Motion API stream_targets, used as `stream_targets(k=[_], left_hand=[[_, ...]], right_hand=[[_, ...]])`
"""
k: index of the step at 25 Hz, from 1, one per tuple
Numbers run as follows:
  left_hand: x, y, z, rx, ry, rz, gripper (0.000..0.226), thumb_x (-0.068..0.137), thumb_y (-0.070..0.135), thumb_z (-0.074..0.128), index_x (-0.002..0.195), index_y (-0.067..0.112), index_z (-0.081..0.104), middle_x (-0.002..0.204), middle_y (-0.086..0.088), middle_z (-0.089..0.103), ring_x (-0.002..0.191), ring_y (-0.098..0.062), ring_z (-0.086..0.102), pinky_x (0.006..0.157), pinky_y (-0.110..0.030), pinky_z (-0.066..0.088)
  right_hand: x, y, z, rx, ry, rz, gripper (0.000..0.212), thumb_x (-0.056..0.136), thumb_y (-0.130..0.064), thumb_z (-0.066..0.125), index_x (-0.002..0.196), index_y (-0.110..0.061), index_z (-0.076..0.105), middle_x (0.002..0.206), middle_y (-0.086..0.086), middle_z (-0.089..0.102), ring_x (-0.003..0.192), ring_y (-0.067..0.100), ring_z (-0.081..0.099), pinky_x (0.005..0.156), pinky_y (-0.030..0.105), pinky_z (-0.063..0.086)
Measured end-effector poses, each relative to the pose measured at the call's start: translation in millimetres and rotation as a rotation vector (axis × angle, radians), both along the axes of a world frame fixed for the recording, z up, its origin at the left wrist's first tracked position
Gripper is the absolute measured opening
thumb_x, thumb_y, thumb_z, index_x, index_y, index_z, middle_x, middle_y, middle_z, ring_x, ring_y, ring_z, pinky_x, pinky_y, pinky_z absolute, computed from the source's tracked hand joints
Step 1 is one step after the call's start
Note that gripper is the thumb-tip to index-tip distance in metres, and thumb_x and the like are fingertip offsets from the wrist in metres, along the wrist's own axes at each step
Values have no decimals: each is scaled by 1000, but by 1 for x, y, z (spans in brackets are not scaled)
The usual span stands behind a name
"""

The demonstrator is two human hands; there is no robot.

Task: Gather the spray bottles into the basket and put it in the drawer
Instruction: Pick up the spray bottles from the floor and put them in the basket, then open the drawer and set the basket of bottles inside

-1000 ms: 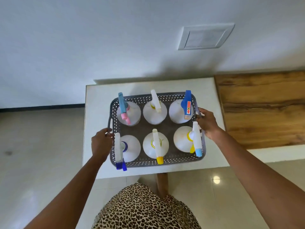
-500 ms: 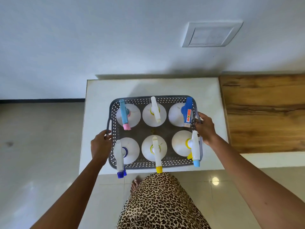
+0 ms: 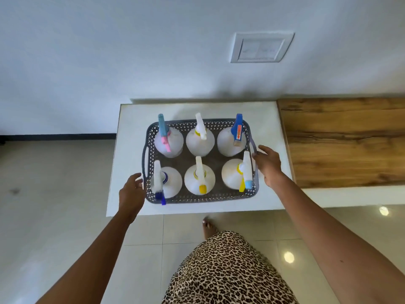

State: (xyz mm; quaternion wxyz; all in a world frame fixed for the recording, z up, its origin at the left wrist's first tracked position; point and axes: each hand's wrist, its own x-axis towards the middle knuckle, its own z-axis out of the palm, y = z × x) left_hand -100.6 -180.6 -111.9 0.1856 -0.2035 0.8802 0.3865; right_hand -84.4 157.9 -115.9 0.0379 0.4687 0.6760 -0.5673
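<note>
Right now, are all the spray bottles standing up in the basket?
Yes, upright. All six spray bottles stand in two rows inside the basket, nozzle heads on top, none tipped.

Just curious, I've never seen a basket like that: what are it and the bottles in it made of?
The basket looks like moulded grey plastic, matte, with a perforated lattice wall. The spray bottles seem translucent white plastic with coloured plastic trigger heads; their cloudy, smooth bodies suggest this.

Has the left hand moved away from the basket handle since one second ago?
Yes. The left hand was closed on the basket side handle; now it is open, off the handle and nearer the table's front edge. The basket sits on the table.
</note>
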Motion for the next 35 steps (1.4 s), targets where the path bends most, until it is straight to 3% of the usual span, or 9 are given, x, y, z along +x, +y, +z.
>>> stream_targets(k=[4, 6, 9, 12, 15, 23, 29, 31, 35], left_hand=[[63, -17, 6, -1, 57, -51, 38, 91, 0, 35, 124, 9, 50, 125, -16, 59, 110, -31, 55, 88, -36, 44], [100, -20, 10, 162, 12, 40, 34, 92, 1, 37, 122, 7, 52, 125, -17, 59, 103, -30, 57, 85, -36, 45], [148, -16, 17, 650, -166, 331, 33, 96, 10, 36, 124, -2, 48, 123, -20, 55, 94, -28, 55, 77, -31, 45], [184, -10, 5, 867, -314, 550, 43, 99, 28, 31, 127, -2, 44, 135, -20, 48, 116, -36, 51, 95, -40, 41], [203, 1, -35, 973, -436, 724, 59, 96, 46, 25, 129, 0, 43, 137, -20, 47, 124, -38, 46, 100, -43, 39], [173, 56, -217, 1238, -415, 883, 90, 84, 70, 22, 136, -3, 31, 145, -21, 36, 134, -38, 33, 113, -45, 26], [137, 72, -344, 1370, -304, 896, 118, 65, 84, 34, 144, 1, 7, 156, -17, 9, 143, -32, 11, 118, -43, 12], [128, 70, -373, 1437, -272, 907, 124, 59, 86, 39, 144, 2, 6, 156, -15, 9, 144, -30, 10, 119, -43, 10], [120, 69, -391, 1677, -199, 954, 130, 54, 89, 43, 143, 1, 7, 155, -17, 12, 143, -32, 11, 119, -46, 8]], right_hand=[[54, -21, 14, 163, 64, -69, 38, 88, -8, 49, 125, -10, 54, 116, 11, 61, 96, 21, 57, 72, 23, 42], [91, -42, 17, 142, 76, -129, 35, 87, -8, 49, 122, -10, 56, 104, 10, 61, 88, 21, 55, 71, 27, 48], [147, -74, 15, -98, 149, -274, 23, 89, -9, 52, 112, -7, 58, 92, 10, 61, 76, 20, 58, 72, 32, 50], [188, -106, 4, -448, 139, -410, 14, 94, -18, 51, 103, -8, 56, 110, 17, 58, 88, 25, 61, 83, 36, 48], [213, -124, -38, -716, 85, -543, 48, 96, -35, 44, 127, 1, 44, 133, 20, 49, 121, 35, 51, 99, 42, 41], [188, -135, -213, -1044, 246, -801, 88, 87, -61, 41, 141, 5, 21, 151, 22, 26, 138, 35, 29, 115, 46, 23], [149, -140, -342, -1074, 342, -742, 112, 71, -75, 49, 143, 4, 15, 149, 19, 27, 136, 31, 32, 114, 45, 24], [140, -145, -367, -1088, 409, -740, 117, 67, -80, 46, 143, 4, 16, 148, 17, 30, 137, 30, 30, 116, 45, 21], [129, -158, -385, -1150, 526, -772, 110, 64, -86, 42, 130, 2, 42, 131, 14, 52, 122, 30, 48, 110, 51, 33]])
